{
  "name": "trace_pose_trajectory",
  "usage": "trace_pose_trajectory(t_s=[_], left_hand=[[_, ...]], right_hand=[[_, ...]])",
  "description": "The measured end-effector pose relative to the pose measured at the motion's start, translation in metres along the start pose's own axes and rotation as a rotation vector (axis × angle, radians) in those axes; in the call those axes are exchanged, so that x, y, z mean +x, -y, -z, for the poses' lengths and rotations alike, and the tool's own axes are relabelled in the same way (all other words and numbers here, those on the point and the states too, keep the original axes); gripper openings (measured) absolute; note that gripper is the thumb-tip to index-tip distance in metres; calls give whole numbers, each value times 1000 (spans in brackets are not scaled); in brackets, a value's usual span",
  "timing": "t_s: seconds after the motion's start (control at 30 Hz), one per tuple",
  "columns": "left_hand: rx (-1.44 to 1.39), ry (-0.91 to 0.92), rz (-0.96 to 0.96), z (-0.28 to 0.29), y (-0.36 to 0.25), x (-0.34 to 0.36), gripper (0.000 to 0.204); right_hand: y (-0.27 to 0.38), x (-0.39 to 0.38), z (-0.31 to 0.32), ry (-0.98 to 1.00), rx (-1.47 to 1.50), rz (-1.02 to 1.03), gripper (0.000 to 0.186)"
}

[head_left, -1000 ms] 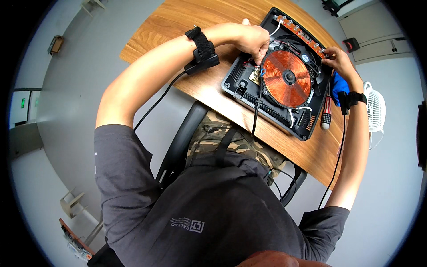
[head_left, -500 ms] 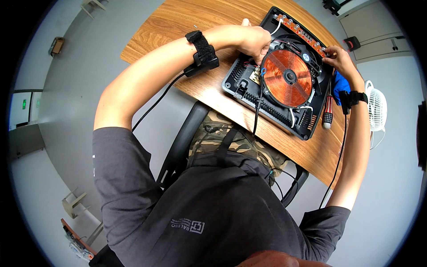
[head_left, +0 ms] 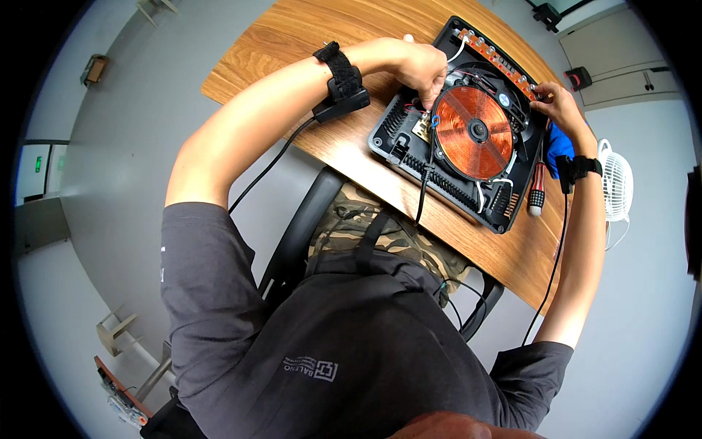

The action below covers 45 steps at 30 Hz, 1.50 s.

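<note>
An opened black appliance (head_left: pixel 387 139) lies on the wooden table, with a round copper coil (head_left: pixel 472 146) and a long orange circuit board (head_left: pixel 493 53) along its far edge. My left hand (head_left: pixel 425 77) is closed, fingertips down among wires by a small pale board (head_left: pixel 421 127), left of the coil; what they grip is hidden. My right hand (head_left: pixel 557 106) has its fingers bent against the right end of the orange board and the casing's edge; whether it grips a part is unclear. Black straps with cabled devices are on both wrists.
A red-and-black screwdriver (head_left: pixel 537 183) lies right of the appliance, beside a blue object (head_left: pixel 557 140). A white fan (head_left: pixel 616 183) stands beyond the wooden table's (head_left: pixel 270 51) right side. My black chair (head_left: pixel 314 212) is at the near edge. A pale chair (head_left: pixel 113 329) stands at lower left.
The view has shifted slightly, so the appliance appears a little lower. Both hands stay at the same places on it, with very little movement of the fingers.
</note>
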<state>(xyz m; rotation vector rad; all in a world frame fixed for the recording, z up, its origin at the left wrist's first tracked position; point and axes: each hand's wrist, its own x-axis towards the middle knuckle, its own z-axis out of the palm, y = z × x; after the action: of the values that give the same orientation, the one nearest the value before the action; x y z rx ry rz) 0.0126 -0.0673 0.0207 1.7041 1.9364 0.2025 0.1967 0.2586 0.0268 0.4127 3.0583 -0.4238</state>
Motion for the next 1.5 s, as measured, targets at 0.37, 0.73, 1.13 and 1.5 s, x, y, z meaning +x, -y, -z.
trace_pose_trajectory(t_s=[0.37,0.73,1.13,1.5], left_hand=[[-26,-15,-20,-1,1,-4,13],[-170,-8,-66,-5,10,-4,12],[-111,26,-5,0,4,-3,16],[40,-19,7,-2,-4,0,13]], right_hand=[[-2,0,-2,-10,3,8,39],[-6,2,-2,7,0,18,42],[-4,1,-1,9,-9,15,41],[-7,1,-4,-6,21,18,40]])
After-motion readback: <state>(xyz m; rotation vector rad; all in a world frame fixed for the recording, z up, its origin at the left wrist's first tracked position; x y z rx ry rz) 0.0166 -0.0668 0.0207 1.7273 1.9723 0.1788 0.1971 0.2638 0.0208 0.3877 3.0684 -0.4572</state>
